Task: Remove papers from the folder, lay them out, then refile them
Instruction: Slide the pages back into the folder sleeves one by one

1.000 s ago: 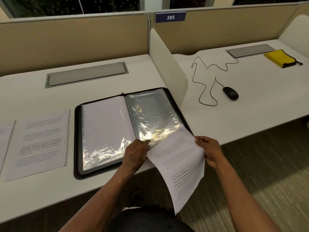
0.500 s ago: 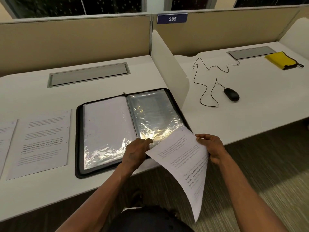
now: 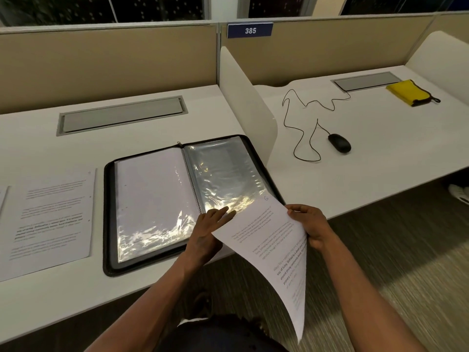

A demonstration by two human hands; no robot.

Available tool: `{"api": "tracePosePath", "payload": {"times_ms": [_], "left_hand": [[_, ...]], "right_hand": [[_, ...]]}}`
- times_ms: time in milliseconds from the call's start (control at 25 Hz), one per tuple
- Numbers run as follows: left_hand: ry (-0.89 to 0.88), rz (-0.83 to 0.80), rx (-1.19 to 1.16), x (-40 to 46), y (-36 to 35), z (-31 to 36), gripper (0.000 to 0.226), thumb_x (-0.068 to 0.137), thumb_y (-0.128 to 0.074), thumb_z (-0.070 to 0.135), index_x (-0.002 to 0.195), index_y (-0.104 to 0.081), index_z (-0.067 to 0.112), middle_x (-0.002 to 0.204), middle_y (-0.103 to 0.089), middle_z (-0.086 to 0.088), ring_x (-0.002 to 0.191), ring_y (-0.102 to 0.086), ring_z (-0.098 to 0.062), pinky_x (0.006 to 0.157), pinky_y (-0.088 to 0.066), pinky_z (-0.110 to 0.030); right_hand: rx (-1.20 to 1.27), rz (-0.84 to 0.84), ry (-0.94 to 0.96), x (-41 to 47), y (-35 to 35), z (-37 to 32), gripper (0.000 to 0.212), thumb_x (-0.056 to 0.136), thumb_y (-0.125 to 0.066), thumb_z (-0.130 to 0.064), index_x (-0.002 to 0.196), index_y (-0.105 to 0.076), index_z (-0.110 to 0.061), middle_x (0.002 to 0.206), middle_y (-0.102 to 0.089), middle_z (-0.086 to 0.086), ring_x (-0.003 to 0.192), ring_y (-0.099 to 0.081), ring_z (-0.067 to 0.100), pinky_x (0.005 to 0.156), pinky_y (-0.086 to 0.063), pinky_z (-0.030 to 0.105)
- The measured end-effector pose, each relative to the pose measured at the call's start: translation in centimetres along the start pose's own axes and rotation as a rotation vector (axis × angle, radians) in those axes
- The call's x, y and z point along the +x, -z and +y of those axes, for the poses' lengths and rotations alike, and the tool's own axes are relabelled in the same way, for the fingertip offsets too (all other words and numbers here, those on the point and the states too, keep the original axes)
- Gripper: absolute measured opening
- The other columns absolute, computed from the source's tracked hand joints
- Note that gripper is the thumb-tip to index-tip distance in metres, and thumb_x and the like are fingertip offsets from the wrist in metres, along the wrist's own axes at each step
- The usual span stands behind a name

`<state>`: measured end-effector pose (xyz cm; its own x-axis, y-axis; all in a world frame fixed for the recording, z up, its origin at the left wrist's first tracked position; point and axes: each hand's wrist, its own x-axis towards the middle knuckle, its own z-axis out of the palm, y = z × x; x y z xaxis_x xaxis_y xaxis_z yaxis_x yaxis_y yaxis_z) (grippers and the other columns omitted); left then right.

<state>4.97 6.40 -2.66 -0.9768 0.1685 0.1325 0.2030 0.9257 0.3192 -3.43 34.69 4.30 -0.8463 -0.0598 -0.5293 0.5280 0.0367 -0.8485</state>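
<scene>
- Now the right hand (image 3: 311,228) grips one printed sheet (image 3: 274,252) by its right edge, with the fingers curled round the paper.
- The sheet bends and hangs down past the front edge of the counter (image 3: 380,148). Its top corner lies over the near right corner of the folder (image 3: 177,204).
- The left hand (image 3: 206,232) is flat, with the fingers straight and a little apart. It rests on the bottom of the shiny plastic sleeve (image 3: 223,176) on the right page, and its fingertips touch the sheet's left edge.
- The black folder lies open and flat on the counter. A white page sits in the sleeve on its left side.
- Another printed page (image 3: 52,217) lies flat on the counter just left of the folder. The edge of one more page (image 3: 2,199) peeks in at the far left.
- Past the white divider (image 3: 243,102), a black mouse (image 3: 339,143) with a curly wire lies well apart from the folder. A yellow pouch (image 3: 409,92) sits farther back on the right.
</scene>
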Motion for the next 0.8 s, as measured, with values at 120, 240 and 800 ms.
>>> {"api": "tracePosePath", "payload": {"times_ms": [120,240,800], "left_hand": [[-0.025,0.035,-0.015,0.1,0.1,0.2,0.067,0.072,-0.081,0.011,0.134,-0.055,0.018,0.134,-0.061,-0.006,0.114,-0.059,-0.029,0.085,-0.05,-0.042],[-0.028,0.05,-0.085,0.3,0.1,-0.4,0.056,0.071,-0.078,0.007,0.124,-0.066,0.019,0.125,-0.067,0.0,0.11,-0.06,-0.027,0.085,-0.048,-0.039],[0.053,-0.096,-0.637,2.2,3.7,-1.7,0.048,0.092,-0.037,0.044,0.078,-0.069,0.012,0.08,-0.059,0.007,0.075,-0.05,-0.011,0.077,-0.043,-0.035]], "right_hand": [[-0.069,0.065,0.069,0.3,-0.1,0.4,0.016,0.091,-0.065,0.001,0.102,-0.074,-0.007,0.102,-0.074,0.021,0.086,-0.068,0.028,0.085,-0.058,0.048],[-0.173,0.11,0.138,0.8,0.0,1.1,0.019,0.091,-0.066,-0.001,0.092,-0.078,-0.016,0.099,-0.076,0.012,0.094,-0.069,0.027,0.091,-0.056,0.05],[-0.162,0.101,0.166,1.8,-0.7,1.9,0.024,0.094,-0.063,-0.001,0.095,-0.079,-0.018,0.109,-0.075,0.003,0.108,-0.067,0.022,0.096,-0.055,0.038]]}}
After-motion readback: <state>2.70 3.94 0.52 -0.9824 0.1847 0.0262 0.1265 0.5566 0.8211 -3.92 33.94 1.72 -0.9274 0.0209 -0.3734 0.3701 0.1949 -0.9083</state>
